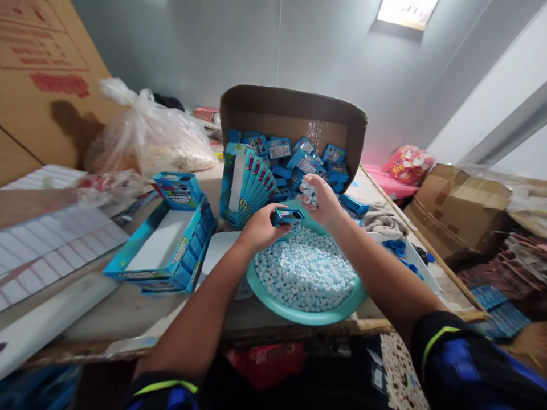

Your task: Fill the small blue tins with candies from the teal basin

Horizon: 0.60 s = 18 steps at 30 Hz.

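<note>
My left hand point(262, 228) is closed round a small blue candy box point(288, 216), held above the near-left part of a turquoise basin. White and pale-blue candies point(305, 270) fill much of this basin point(299, 316). A cluster of the candies point(308, 193) sits in the fingers of my right hand point(321, 200), raised over the basin's far side, to the right of the box. Behind both hands, a cardboard carton point(294, 102) lies open towards me with many blue candy boxes point(280, 149) inside.
Blue display trays point(171, 267) are stacked at the left; another display tray point(233, 188) holding flat cartons leans by the carton. A clear bag point(158, 136), papers point(55, 245) and a white paddle point(55, 319) lie leftward. A grey cloth point(384, 219) and white tray point(423, 273) are rightward.
</note>
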### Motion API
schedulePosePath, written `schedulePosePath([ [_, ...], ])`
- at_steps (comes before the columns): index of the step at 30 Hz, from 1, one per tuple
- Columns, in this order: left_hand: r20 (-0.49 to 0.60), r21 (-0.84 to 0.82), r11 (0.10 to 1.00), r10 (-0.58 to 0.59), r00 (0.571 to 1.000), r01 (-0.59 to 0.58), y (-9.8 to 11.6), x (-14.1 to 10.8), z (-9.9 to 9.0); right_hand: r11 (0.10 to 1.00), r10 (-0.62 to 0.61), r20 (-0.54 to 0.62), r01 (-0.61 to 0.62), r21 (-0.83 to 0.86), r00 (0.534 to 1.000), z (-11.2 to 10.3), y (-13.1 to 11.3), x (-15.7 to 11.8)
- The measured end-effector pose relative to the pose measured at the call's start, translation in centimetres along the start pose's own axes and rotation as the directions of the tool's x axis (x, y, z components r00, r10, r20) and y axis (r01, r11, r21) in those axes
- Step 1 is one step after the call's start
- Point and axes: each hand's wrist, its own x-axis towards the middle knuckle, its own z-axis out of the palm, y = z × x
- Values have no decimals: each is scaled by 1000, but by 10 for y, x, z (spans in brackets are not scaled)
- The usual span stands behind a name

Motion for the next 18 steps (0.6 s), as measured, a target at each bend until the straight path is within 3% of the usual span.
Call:
schedulePosePath([
  [5, -3, -29, 1000, 0, 1000, 0, 2, -5, -2, 991, -8, 30, 4, 136, 1000, 15, 15, 7],
  [10, 15, -1, 1000, -1, 1000, 1, 4, -9, -1, 982, -13, 28, 8, 191, 1000, 11, 15, 5],
  [13, 21, 0, 1000, -16, 1000, 16, 6, -9, 0, 983, -17, 27, 11, 184, 999, 7, 10, 5],
  [18, 29, 22, 1000, -2, 1000, 1, 7, -6, 1, 994, -8, -72, 15, 104, 997, 3, 10, 5],
])
